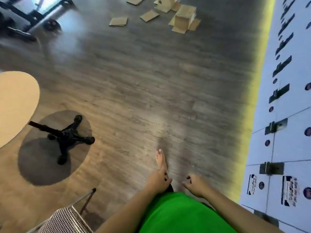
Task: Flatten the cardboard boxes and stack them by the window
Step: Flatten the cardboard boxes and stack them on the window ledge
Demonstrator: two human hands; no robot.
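The cardboard boxes are seen far ahead on the wood floor, well apart from the left hand and right hand, both loosely curled and empty, with a round table at left and lockers at right.

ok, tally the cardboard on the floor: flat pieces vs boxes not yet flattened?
Flat pieces lying apart: 3
Standing boxes: 2
Total: 5
The far ones are blurred, so the count is approximate.
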